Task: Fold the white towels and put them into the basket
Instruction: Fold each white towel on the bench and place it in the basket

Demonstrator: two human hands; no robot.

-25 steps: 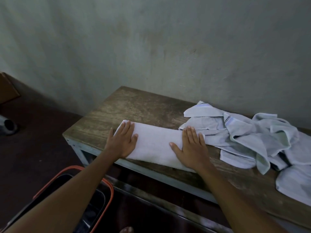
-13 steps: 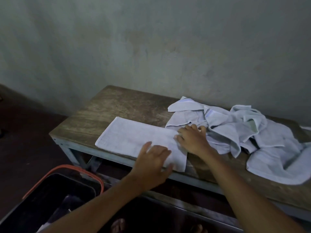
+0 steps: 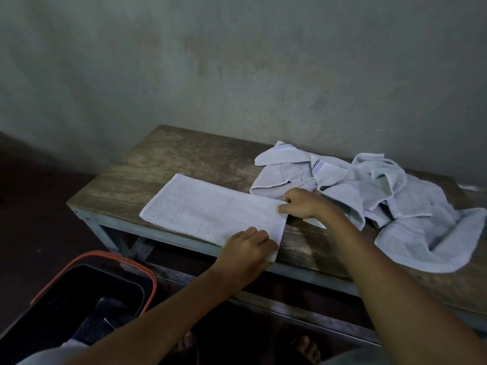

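Observation:
A white towel (image 3: 208,209), folded into a long strip, lies flat on the wooden bench (image 3: 171,159). My left hand (image 3: 247,248) grips the strip's near right corner at the bench's front edge. My right hand (image 3: 300,204) pinches its far right corner. A heap of crumpled white towels (image 3: 369,196) covers the bench to the right, just behind my right hand. The black basket (image 3: 79,299) with an orange rim stands on the floor at the lower left, below the bench.
A grey wall rises directly behind the bench. The floor to the left is dark. Metal rails run under the bench top, and bare toes (image 3: 305,349) show on the floor beneath it.
My left hand slid from the strip's left end to its near right corner. My right hand went from pressing flat to pinching the far right corner. The view shifted left.

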